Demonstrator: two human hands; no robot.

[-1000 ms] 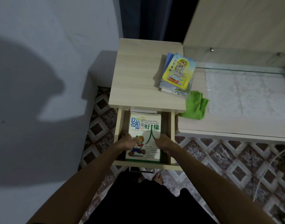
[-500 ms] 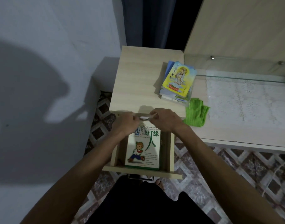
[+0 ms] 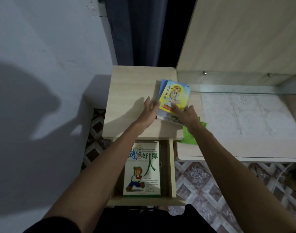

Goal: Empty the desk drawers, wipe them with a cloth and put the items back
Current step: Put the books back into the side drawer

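The stack of books (image 3: 173, 100) is sitting on the right part of the small wooden table (image 3: 132, 91), its long axis running away from the person and leaning a little to the right, the yellow cover with the haloed figure facing up and its top edge pointing toward the far wall. Both hands are closing in on the near end of that stack. The left hand (image 3: 149, 111) is reaching in against the stack's left edge, palm turned inward, fingers straight and slightly spread, the thumb lying against the books' side. The right hand (image 3: 185, 115) is lying over the near right corner, fingers extended across the yellow cover and the paler books beneath; whether the thumb is tucking under the stack is hard to say from here. Both forearms are stretching forward from the bottom of the view, angled toward each other.

Below, the drawer (image 3: 171, 167) is standing pulled out toward the person, and a white and green book (image 3: 143, 169) with a cartoon child on it is lying flat inside, long axis running front to back, title end pointing toward the table. Just right of the right wrist, a green cloth (image 3: 191, 133) is lying crumpled on the glass-topped surface (image 3: 244, 118), partly hidden by the arm.
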